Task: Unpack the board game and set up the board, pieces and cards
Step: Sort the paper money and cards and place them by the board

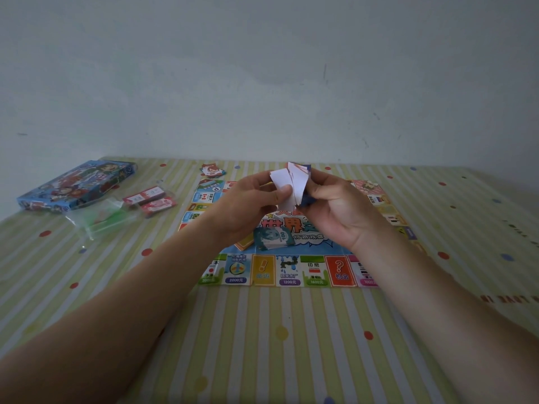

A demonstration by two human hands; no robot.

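Over our striped tablecloth (262,330) we hold the fanned cards (287,185) upright between both hands, left hand (250,205) pinching their left edge, right hand (335,211) curled round the right edge, above the middle of the board (291,269), banknotes (272,239) lying just nearer.

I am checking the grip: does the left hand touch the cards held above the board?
Touching. In the head view the left hand pinches the cards, its thumb pressed on a white face; the right hand grips them too.

Striped table (262,345): game board (291,269) beneath left hand (250,208) and right hand (335,208); box (75,185), card packs (148,199), plastic bag (99,220) further left.
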